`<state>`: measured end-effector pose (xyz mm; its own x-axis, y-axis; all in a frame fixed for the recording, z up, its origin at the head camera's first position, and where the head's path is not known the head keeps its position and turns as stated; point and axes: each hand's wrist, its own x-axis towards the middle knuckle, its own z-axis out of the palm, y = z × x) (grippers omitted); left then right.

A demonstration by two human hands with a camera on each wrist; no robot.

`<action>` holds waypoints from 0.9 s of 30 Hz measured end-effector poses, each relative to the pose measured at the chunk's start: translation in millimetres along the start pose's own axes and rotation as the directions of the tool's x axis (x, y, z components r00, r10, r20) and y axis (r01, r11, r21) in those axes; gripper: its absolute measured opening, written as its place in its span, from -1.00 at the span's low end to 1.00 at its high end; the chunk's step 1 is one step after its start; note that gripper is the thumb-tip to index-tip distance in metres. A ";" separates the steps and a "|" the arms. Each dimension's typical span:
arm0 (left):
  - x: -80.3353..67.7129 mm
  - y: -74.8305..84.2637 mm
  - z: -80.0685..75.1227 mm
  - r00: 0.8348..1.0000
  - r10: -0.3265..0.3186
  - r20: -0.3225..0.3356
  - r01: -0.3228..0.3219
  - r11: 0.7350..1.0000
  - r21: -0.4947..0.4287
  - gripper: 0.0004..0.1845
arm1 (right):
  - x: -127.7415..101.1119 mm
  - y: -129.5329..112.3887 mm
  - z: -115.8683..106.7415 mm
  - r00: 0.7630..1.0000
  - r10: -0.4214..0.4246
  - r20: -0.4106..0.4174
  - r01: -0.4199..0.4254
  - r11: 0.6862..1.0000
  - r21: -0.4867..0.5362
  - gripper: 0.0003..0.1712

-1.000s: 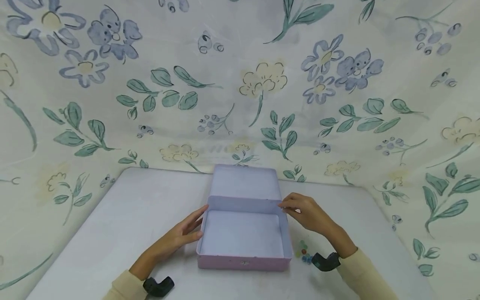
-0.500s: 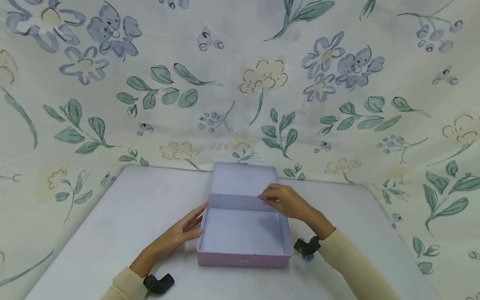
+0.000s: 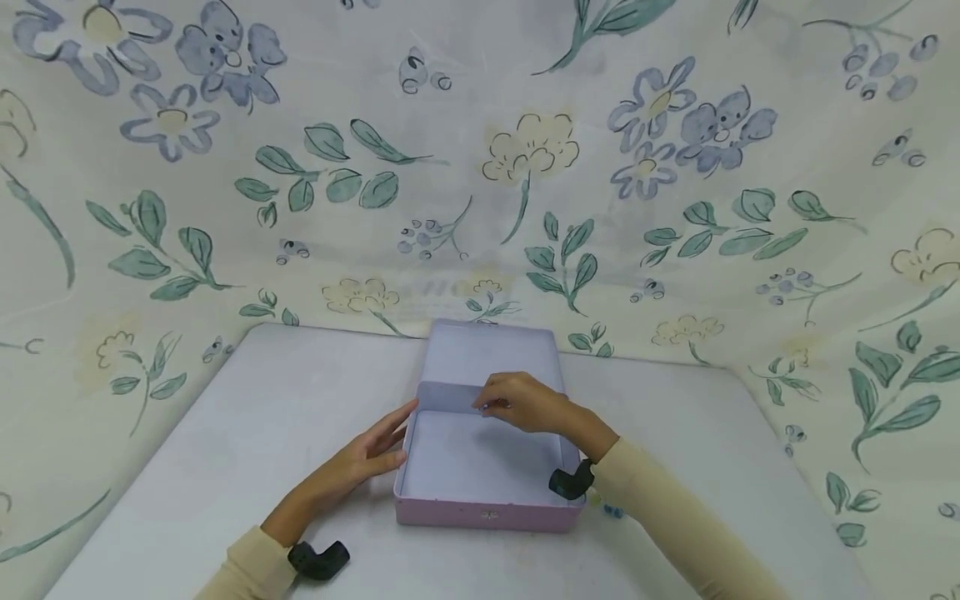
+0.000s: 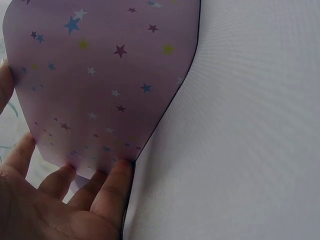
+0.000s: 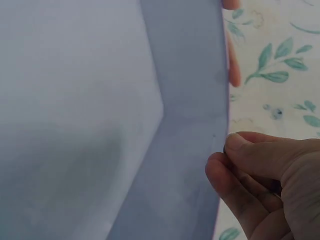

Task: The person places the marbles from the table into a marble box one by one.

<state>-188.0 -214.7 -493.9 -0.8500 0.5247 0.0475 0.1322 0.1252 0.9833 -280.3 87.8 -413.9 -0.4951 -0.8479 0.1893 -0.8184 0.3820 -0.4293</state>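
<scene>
Table (image 3: 225,467) beneath floral cloth (image 3: 480,167)

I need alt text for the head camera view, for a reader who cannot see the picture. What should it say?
An open pink tin box stands on a white table, its lid raised at the back. The person's right hand reaches over the box's back wall with curled fingers, while the left hand rests flat against its left side. A floral cloth hangs behind.
</scene>
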 end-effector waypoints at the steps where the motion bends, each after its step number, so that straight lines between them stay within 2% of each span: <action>1: 0.3 0.4 0.0 1.000 -0.002 -0.001 0.002 1.000 -0.004 -0.24 | 3.4 -0.1 2.8 1.000 0.002 0.013 -0.002 1.000 -0.004 -0.79; 12: 2.3 1.0 0.6 0.998 -0.065 -0.013 0.064 0.998 -0.016 -0.23 | 23.1 0.8 33.5 0.983 0.120 0.136 -0.117 0.993 -0.035 -0.80; 19: 3.0 -1.0 1.0 0.999 -0.037 -0.010 0.037 0.999 -0.019 -0.24 | 22.4 2.5 40.2 0.985 0.109 0.131 -0.105 0.994 -0.043 -0.81; 27: 0.8 -0.7 -0.9 1.000 -0.030 -0.003 0.030 0.999 -0.020 -0.24 | 24.2 -2.8 46.1 0.978 0.090 0.187 -0.085 0.996 -0.033 -0.83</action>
<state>-189.3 -215.1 -494.5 -0.8553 0.5178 0.0181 0.0961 0.1242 0.9876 -276.6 49.3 -448.8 -0.5032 -0.8640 -0.0183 -0.7826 0.4646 -0.4143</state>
